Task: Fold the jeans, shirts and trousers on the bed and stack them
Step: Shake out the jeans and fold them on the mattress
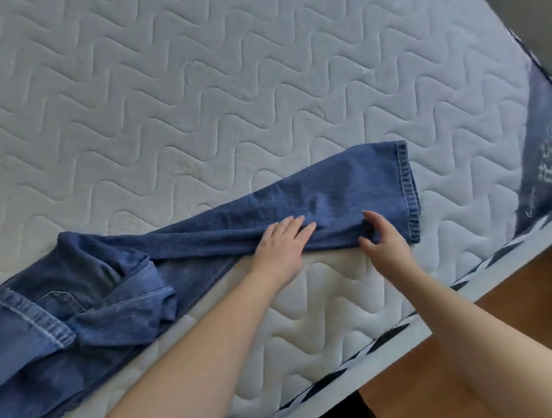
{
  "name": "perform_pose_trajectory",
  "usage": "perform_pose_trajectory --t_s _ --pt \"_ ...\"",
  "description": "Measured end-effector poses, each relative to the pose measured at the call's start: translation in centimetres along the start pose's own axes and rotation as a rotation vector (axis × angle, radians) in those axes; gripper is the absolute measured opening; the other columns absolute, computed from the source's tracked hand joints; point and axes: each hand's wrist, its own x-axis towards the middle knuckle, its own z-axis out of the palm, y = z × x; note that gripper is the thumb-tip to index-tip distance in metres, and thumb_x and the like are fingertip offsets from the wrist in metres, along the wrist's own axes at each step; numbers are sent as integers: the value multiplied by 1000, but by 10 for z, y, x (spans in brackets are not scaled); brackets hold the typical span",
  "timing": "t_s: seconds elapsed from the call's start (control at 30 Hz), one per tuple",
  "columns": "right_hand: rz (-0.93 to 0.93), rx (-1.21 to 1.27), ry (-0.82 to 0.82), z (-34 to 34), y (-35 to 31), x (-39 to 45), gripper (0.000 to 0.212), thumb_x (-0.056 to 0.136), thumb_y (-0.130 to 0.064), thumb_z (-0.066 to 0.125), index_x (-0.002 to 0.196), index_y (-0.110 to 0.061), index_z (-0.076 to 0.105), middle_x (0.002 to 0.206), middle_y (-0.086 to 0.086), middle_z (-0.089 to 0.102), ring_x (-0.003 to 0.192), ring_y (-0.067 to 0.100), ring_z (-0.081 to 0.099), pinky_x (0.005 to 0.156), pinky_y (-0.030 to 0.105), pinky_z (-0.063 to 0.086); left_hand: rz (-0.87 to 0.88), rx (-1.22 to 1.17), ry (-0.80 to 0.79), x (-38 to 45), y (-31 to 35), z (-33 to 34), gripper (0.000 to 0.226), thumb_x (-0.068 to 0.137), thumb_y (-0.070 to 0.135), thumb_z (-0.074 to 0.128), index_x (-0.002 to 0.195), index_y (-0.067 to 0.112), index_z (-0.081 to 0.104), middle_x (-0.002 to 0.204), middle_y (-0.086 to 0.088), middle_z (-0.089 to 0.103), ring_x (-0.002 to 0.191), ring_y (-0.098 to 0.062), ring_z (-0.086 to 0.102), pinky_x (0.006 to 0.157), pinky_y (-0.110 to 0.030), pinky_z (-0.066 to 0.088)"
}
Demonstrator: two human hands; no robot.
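**Hands on the jeans leg**

Blue jeans (pixel 202 237) lie along the near edge of the bed (pixel 186 82), waist bunched at left. The left hand (pixel 282 245) presses flat on the leg, fingers straight. The right hand (pixel 381 238) pinches the leg's near edge beside the hem.

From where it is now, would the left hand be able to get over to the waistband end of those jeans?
Probably yes. The left hand rests flat on the jeans leg, and the bunched waistband end lies farther to that same side on the mattress, with nothing between. The right hand is out of the way, near the hem.
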Motion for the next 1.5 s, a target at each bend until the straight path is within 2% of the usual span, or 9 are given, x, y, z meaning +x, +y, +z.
perform_pose_trajectory --t_s 0.27,0.37,0.53,0.63,0.83,1.03,1.13,1.23,1.5 --pt "-253 -860 -95 -50 62 23 88 87 -8 49 157 -32 2 165 -3 4 150 21 5 120 45 8 167 317 -55 53 55 21 59 103 16 29 155 13 3 162 -14 7 148 -34 11 118 -47 13" --pt "-361 -921 -10 -54 70 31 74 94 -9 42 158 -27 9 163 1 15 149 24 15 120 46 11 184 383 -26 60 64 26 57 102 18 32 153 9 8 156 -21 18 142 -41 21 112 -53 24" --pt "-591 -550 274 -73 41 48 31 77 4 72 107 -6 71 99 12 73 87 36 67 85 45 48 166 351 69 74 79 4 52 97 15 27 149 13 29 135 -16 49 113 -36 52 94 -47 43" --pt "-594 -266 307 -94 0 61 31 75 1 78 104 -8 71 90 7 73 77 27 65 77 38 48 95 76 273 86 94 -30 50 92 17 29 134 14 56 108 -8 67 87 -29 65 70 -39 52" --pt "-467 76 -78 -146 -37 98 49 79 -24 81 124 -29 62 122 -12 63 112 4 54 93 15 38 -40 -669 269 99 86 -119 29 100 32 47 117 20 66 97 -7 72 92 -30 65 77 -41 49" --pt "-507 -66 -242 -157 -36 110 31 82 -21 78 105 -37 64 106 -42 57 99 -19 50 82 4 37 203 -716 204 90 55 -193 22 96 18 51 104 31 67 83 16 66 81 -1 61 77 -26 47" --pt "-374 40 -160 -164 -30 102 6 89 -33 69 88 -27 69 85 -6 71 77 8 63 70 31 46 149 -744 295 101 37 -219 16 97 21 52 101 26 67 89 9 69 86 -6 62 82 -26 47" --pt "-362 166 -137 -181 -35 84 30 88 -42 66 88 -13 67 81 22 65 68 19 58 66 39 47 112 -693 346 122 25 -241 15 97 27 53 101 22 67 92 -1 70 84 -7 60 81 -31 47" --pt "-311 258 -33 -205 -54 95 32 92 -39 64 70 -16 62 47 -1 57 40 11 51 45 15 38 41 -576 348 207 9 -244 13 92 35 62 94 25 69 83 7 69 75 -2 56 67 -26 40"
